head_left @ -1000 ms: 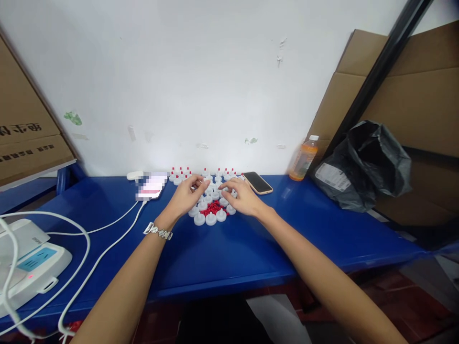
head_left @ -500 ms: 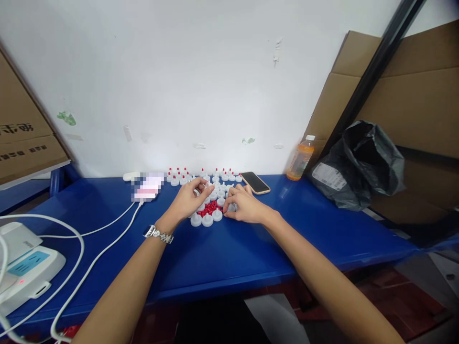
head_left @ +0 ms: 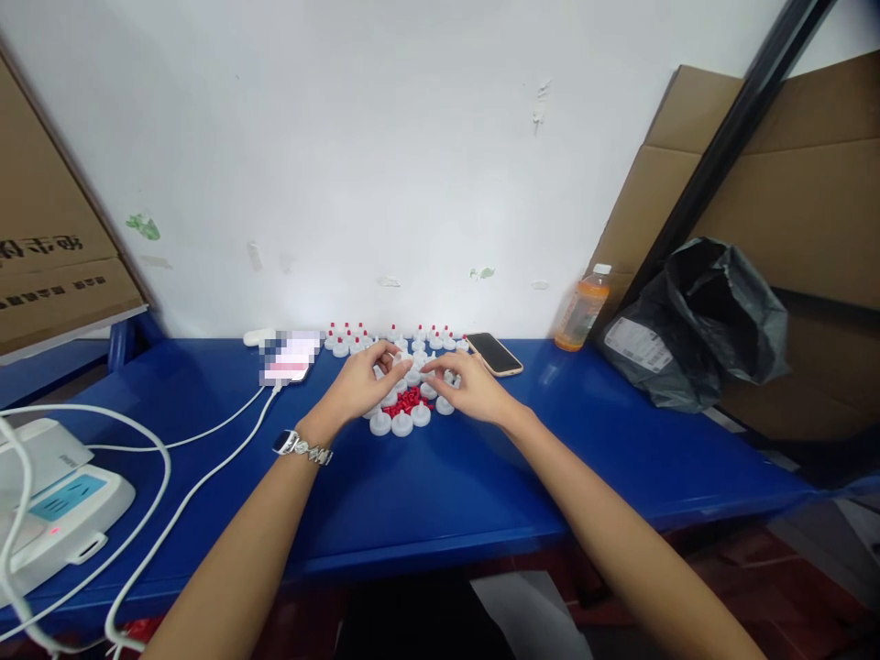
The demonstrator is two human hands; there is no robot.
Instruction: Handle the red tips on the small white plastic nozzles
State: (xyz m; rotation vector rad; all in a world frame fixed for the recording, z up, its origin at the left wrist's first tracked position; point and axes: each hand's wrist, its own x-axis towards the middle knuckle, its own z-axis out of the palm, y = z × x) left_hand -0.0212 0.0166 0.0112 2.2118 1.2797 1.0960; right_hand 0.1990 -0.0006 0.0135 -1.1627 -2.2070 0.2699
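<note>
My left hand (head_left: 366,381), with a watch and a chain bracelet at its wrist, is closed with thumb and fingertips around a white nozzle cap (head_left: 400,358). Just to its right, my right hand (head_left: 468,386) has its thumb and index finger pinched together; whatever sits between them is too small to make out. Below and between the hands lies a pile of small red tips (head_left: 407,402). White nozzle caps without red tips (head_left: 402,424) surround the pile, some partly hidden by my fingers. Farther back stand white caps topped with red tips (head_left: 340,347).
A phone (head_left: 493,355) lies right of the caps, and a second one (head_left: 292,359) charges at left. An orange drink bottle (head_left: 583,310) and a grey plastic bag (head_left: 687,335) are at right. White cables run from a power strip (head_left: 75,513) on the blue table (head_left: 440,495).
My right hand has moved from beside the red tips up and left toward my left hand's fingertips. The left hand keeps its hold. The view has shifted slightly.
</note>
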